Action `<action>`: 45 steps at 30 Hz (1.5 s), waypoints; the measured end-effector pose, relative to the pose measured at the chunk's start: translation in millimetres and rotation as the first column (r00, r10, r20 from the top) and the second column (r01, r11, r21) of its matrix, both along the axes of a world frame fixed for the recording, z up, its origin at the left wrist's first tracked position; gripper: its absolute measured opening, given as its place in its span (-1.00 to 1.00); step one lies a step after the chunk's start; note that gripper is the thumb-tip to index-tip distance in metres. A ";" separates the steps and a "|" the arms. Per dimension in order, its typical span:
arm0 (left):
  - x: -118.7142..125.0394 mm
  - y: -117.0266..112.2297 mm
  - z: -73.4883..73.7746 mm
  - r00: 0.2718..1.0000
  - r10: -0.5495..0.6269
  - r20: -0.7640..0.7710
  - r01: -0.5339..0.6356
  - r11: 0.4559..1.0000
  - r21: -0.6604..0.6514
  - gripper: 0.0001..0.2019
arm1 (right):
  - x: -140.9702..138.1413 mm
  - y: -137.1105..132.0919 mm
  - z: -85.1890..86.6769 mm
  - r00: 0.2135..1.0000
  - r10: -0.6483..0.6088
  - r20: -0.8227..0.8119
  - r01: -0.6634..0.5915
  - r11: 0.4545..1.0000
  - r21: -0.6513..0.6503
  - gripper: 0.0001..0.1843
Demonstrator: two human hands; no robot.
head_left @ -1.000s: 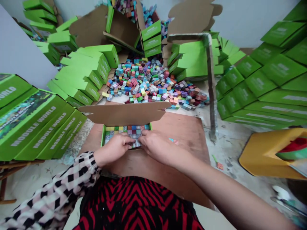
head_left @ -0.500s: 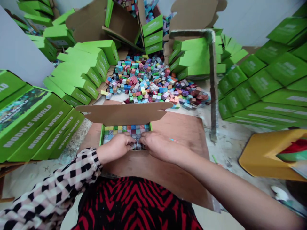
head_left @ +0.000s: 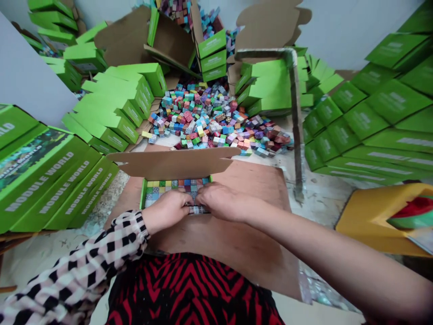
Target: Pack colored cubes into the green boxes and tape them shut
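A shallow green-edged box (head_left: 142, 198) lies on the brown board in front of me, its brown cardboard lid (head_left: 174, 163) raised along the far side. Small patterned cubes (head_left: 154, 197) fill it in tight rows, mostly blue, grey, yellow and green on top. My left hand (head_left: 169, 208) reaches in over the near middle, its fingers curled and closed on cubes. Close beside it, my right hand (head_left: 221, 201) is bent over the right part of the box, fingers closed down on cubes at the near edge. Both hands hide part of the rows.
Behind the lid spreads a heap of loose cubes (head_left: 203, 117). Green boxes (head_left: 115, 97) stand in rows at left, and more boxes (head_left: 372, 113) are stacked at right. A metal frame (head_left: 297, 126) rises right of the board (head_left: 264, 189). A yellow container (head_left: 365, 216) stands far right.
My left hand has shifted slightly right, so the two hands are nearer each other. The fingers still work at the box's near edge. The view has tilted a little.
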State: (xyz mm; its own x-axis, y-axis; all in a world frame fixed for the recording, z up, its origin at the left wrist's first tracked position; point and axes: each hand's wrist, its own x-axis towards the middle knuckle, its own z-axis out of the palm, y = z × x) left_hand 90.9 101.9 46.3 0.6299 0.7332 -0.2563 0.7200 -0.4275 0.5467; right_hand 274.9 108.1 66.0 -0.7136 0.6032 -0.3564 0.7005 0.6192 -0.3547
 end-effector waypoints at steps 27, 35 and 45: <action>24.8 3.5 6.8 0.916 -0.372 -0.151 0.388 0.916 0.097 -0.66 | 67.7 -26.8 -8.0 0.813 -0.411 -0.412 0.495 0.861 0.119 -0.75; 16.9 4.3 0.5 0.906 -0.410 -0.101 0.421 0.900 0.118 -0.68 | 34.1 -53.6 -33.8 0.940 -0.174 -0.294 0.258 0.926 0.276 -0.62; 15.4 -0.1 -4.8 0.915 -0.386 -0.115 0.399 0.910 0.117 -0.67 | 52.3 -33.9 -23.7 0.630 -0.331 -0.702 0.419 0.906 -0.051 -0.79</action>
